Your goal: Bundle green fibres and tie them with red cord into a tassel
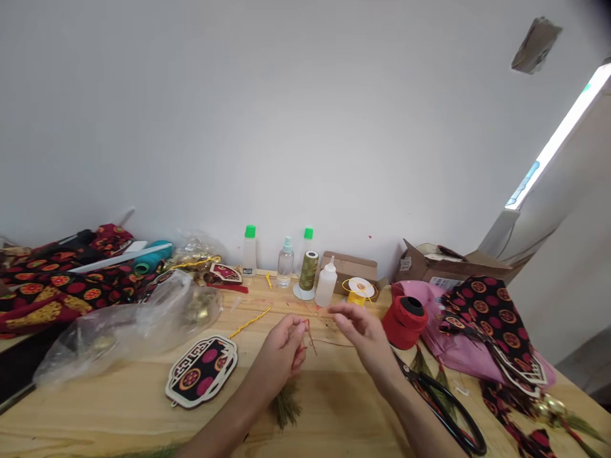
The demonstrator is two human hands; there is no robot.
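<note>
My left hand [284,348] is closed in a pinch, with thin red thread [311,337] looping out from its fingertips. Below that hand the strands of an olive-green tassel [287,407] show; whether the fingers also grip its top is hidden. To the right, my right hand [361,331] is raised with thumb and fingers apart, and I see nothing held in it. A fine strand runs over the table towards the red thread spool [405,323]. Left of my hands lies a fabric-covered pendant [203,372] with a pale fretwork frame and a twisted yellow cord [249,322].
Black-handled scissors [446,407] lie beside my right forearm. Along the wall stand a white squeeze bottle [326,285], an olive thread cone [309,271] and a yellow thread spool [359,291]. Plastic bags [124,331] and patterned fabric [496,315] occupy the sides.
</note>
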